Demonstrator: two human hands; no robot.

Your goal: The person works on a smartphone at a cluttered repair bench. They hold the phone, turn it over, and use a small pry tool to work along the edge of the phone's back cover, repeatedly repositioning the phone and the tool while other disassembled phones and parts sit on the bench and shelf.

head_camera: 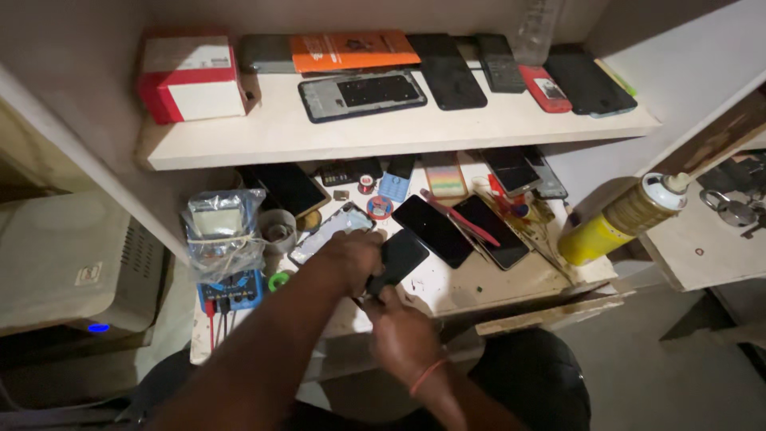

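Fingers of my left hand (351, 257) and right hand (399, 331) pinch a thin black phone (399, 257) low over the cluttered desk (487, 283); I judge it light, stiff, slippery, fragile, best held by its edges.

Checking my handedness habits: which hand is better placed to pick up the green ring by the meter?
Left, probably. The left hand lies nearer the green ring; the right hand sits lower, gripping the black phone.
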